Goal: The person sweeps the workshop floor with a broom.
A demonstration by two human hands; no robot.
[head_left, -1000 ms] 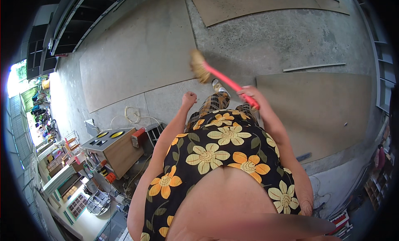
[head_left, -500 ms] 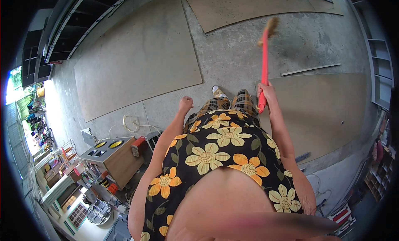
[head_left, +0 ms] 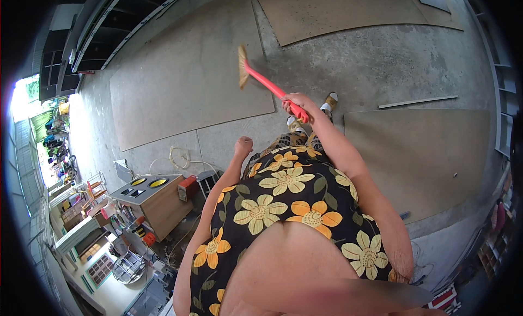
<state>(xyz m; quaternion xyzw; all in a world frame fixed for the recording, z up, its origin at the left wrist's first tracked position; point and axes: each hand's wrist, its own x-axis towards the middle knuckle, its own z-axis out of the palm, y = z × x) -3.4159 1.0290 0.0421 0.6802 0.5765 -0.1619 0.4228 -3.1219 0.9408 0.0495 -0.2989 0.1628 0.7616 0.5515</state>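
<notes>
The floor board [head_left: 185, 87] at eleven o'clock now seems within the stroke — the left hand [head_left: 244, 146] curled closed near ten, the broom [head_left: 268, 84] swung from one to half past eleven, the right hand [head_left: 297, 103] gripping it at one.

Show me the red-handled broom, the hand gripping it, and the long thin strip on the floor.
Red-handled broom [head_left: 267, 81]: head view, on the handle between bristles and hand.
Right hand [head_left: 298, 101]: head view, on the back of the hand.
Thin strip [head_left: 418, 102]: head view, midway along its length.
</notes>
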